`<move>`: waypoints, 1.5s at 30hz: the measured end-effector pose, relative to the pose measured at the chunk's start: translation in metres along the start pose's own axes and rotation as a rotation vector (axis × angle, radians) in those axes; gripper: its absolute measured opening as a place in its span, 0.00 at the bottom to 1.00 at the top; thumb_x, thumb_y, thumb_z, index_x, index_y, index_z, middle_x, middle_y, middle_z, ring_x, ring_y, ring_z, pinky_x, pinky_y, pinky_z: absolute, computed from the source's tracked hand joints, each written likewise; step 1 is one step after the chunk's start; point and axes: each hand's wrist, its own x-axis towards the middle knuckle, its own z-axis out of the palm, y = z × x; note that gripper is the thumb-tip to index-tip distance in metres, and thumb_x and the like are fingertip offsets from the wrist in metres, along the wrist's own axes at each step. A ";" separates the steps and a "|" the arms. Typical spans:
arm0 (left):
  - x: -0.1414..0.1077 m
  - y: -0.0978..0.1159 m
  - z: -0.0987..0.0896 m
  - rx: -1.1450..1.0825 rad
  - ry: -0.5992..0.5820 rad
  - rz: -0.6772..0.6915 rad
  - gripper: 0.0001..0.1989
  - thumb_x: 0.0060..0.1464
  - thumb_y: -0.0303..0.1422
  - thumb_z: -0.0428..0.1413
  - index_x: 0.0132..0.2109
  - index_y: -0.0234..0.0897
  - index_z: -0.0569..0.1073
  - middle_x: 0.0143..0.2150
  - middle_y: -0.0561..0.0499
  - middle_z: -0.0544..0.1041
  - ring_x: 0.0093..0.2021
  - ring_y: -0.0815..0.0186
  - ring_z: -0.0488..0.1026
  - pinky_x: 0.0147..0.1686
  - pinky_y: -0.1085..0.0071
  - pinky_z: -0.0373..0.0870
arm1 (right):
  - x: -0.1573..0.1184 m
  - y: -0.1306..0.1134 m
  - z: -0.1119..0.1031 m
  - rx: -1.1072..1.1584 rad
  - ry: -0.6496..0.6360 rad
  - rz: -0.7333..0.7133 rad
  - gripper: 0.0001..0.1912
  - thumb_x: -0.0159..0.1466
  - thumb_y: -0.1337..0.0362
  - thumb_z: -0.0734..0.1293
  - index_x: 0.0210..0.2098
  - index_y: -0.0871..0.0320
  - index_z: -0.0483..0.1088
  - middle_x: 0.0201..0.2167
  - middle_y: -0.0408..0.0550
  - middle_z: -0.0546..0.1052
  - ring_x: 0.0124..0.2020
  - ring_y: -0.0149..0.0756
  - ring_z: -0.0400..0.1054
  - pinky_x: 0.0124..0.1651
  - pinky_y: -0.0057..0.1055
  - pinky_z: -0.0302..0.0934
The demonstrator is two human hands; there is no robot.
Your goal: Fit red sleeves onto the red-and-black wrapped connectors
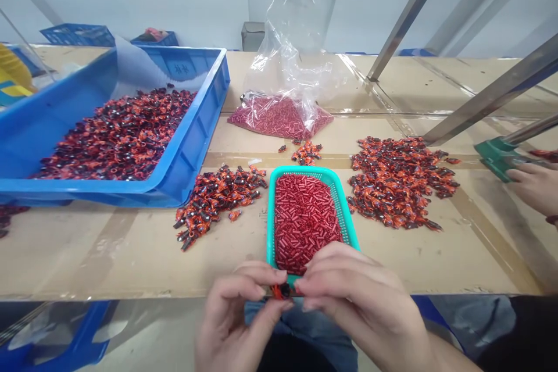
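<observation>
My left hand (238, 314) and my right hand (353, 296) meet at the table's front edge. Their fingertips pinch a small orange-and-black part (283, 290), which is partly hidden by my fingers. Just beyond them, a teal plastic basket (344, 209) holds a heap of short red tubes (303, 221). My right hand overlaps the basket's near end. Loose orange-and-black parts lie in a pile (220, 200) to the left of the basket and a larger pile (399, 183) to its right.
A blue crate (192, 145) full of similar parts stands at the left. A clear bag of red tubes (279, 117) lies at the back. At the right, a co-worker's hand (534, 186) is beside a green tool (499, 157). Metal struts (497, 96) cross above the table.
</observation>
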 end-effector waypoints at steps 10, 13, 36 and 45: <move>0.004 0.006 0.003 0.231 -0.141 0.290 0.22 0.51 0.13 0.65 0.40 0.49 0.76 0.41 0.54 0.89 0.39 0.59 0.86 0.42 0.63 0.80 | -0.007 -0.007 0.005 -0.185 -0.027 -0.031 0.04 0.70 0.70 0.70 0.44 0.57 0.74 0.33 0.49 0.82 0.35 0.37 0.74 0.41 0.34 0.75; 0.006 0.008 0.000 0.241 -0.152 0.313 0.20 0.50 0.13 0.66 0.33 0.47 0.74 0.39 0.55 0.89 0.35 0.58 0.86 0.41 0.60 0.79 | -0.005 -0.003 0.004 -0.088 -0.032 0.035 0.04 0.69 0.63 0.73 0.40 0.55 0.74 0.32 0.46 0.80 0.34 0.35 0.74 0.39 0.32 0.72; 0.036 0.002 -0.028 0.746 -0.175 0.396 0.14 0.58 0.30 0.67 0.49 0.51 0.78 0.54 0.50 0.86 0.54 0.50 0.80 0.61 0.57 0.55 | -0.015 0.065 -0.055 -0.653 0.074 0.345 0.23 0.75 0.46 0.61 0.50 0.54 0.80 0.42 0.54 0.82 0.44 0.45 0.77 0.46 0.37 0.70; 0.075 -0.056 -0.060 1.105 -0.161 0.295 0.15 0.63 0.23 0.57 0.52 0.42 0.80 0.51 0.41 0.86 0.59 0.43 0.74 0.63 0.45 0.53 | -0.018 0.124 -0.125 -1.246 0.304 0.338 0.38 0.73 0.40 0.57 0.50 0.72 0.78 0.38 0.74 0.79 0.42 0.61 0.71 0.45 0.53 0.61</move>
